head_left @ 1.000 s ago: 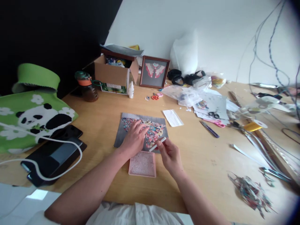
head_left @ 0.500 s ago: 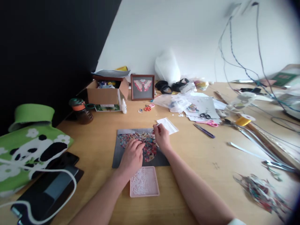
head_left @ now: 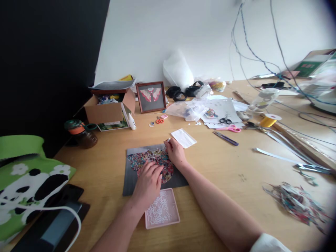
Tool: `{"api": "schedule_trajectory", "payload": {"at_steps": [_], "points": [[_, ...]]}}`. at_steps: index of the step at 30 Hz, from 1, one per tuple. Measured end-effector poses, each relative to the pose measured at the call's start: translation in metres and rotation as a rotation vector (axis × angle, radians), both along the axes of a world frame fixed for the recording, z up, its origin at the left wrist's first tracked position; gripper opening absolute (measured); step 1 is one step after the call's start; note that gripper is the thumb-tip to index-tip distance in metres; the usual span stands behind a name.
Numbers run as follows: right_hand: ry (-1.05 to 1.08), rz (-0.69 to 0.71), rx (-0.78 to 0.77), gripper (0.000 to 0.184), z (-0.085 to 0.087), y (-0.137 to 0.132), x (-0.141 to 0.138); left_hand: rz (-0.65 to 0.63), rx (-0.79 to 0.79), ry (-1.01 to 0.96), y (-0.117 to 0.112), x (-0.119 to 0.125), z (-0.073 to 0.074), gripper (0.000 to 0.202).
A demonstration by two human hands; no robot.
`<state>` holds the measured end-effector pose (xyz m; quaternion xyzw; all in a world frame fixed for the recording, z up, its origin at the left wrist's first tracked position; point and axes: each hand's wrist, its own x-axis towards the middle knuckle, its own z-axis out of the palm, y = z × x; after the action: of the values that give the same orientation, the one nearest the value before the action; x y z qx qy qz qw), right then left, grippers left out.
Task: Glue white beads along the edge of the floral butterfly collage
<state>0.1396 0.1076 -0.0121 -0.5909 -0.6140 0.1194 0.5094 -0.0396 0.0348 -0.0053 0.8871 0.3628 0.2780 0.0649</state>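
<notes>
One wooden table [head_left: 223, 168] spreads out under both our arms, and on it a grey sheet [head_left: 130, 183] lies in front of us. The flowered fabric piece [head_left: 168, 171] rests flat on that sheet. Our right hand [head_left: 176, 152] has moved from the sheet's near edge, by the tray, to the far right of the fabric. We judge that this puts our work at the upper edge, where pale dots run, too small to tell apart. Its fingers pinch a white stick [head_left: 168, 140], of which little more than the tip shows. Our left hand [head_left: 149, 178] stays on the fabric, fingers loosely spread and gripping nothing.

Around us, biggest first, are a green panda bag [head_left: 49, 171] at the left, a cardboard box [head_left: 103, 113] at the back, a picture frame [head_left: 138, 98] beside it, and a drink bottle [head_left: 85, 138] in front of the box. Near us sits the pink tray [head_left: 170, 201], its far left corner behind our left hand. A white packet [head_left: 183, 137] lies just beyond our right hand and might get in its way. Our own hands hide parts of the fabric. Smallest are the white beads [head_left: 159, 210] scattered in the tray.
</notes>
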Motion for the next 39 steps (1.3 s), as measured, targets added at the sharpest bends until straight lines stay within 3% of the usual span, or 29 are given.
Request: {"api": "schedule_trajectory", "payload": {"at_steps": [39], "points": [[-0.071,0.032,-0.015,0.029,-0.0026,0.0019,0.0000,0.005,-0.019,0.039,-0.0019,0.0002,0.0044,0.029]]}}
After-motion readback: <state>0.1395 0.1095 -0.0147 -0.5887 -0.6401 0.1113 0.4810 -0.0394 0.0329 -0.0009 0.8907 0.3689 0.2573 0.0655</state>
